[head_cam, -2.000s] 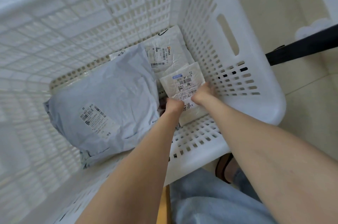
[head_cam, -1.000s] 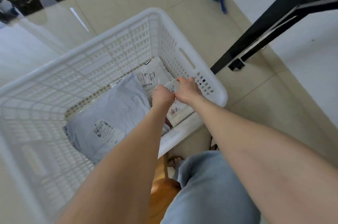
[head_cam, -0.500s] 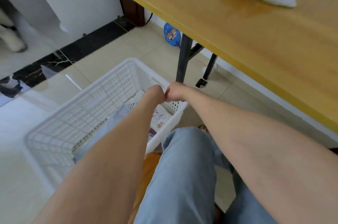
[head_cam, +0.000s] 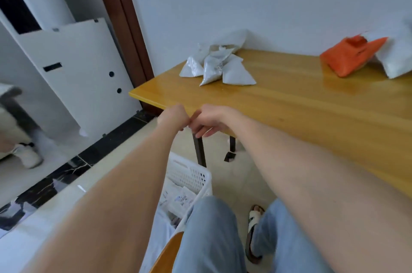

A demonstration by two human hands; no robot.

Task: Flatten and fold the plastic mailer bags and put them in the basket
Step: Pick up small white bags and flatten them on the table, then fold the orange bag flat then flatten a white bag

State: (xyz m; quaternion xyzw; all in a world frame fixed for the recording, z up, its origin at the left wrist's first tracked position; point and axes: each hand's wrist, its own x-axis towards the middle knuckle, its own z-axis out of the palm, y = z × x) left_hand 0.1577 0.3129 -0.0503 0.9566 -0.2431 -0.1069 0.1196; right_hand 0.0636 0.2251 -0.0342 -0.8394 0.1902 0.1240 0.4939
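My left hand (head_cam: 172, 116) and my right hand (head_cam: 207, 122) hover side by side in front of the near edge of the wooden table (head_cam: 312, 107), and neither holds anything. The left hand's fingers are curled under; the right hand's fingers hang relaxed. A heap of crumpled white mailer bags (head_cam: 217, 65) lies at the table's far left. An orange mailer bag (head_cam: 350, 56) and another white mailer bag (head_cam: 399, 58) lie at the far right. Below my arms on the floor, the white basket (head_cam: 189, 174) holds folded mailer bags (head_cam: 180, 199) with labels.
A black table leg (head_cam: 199, 150) stands just behind the basket. My knees in blue jeans (head_cam: 211, 234) and a sandalled foot (head_cam: 254, 219) are beside it. A white panel (head_cam: 78, 72) leans at the left near a brown door frame (head_cam: 124, 23).
Both hands have let go of the small folded mailer in the basket and risen to the table's edge. The view has swung up from the basket to the table.
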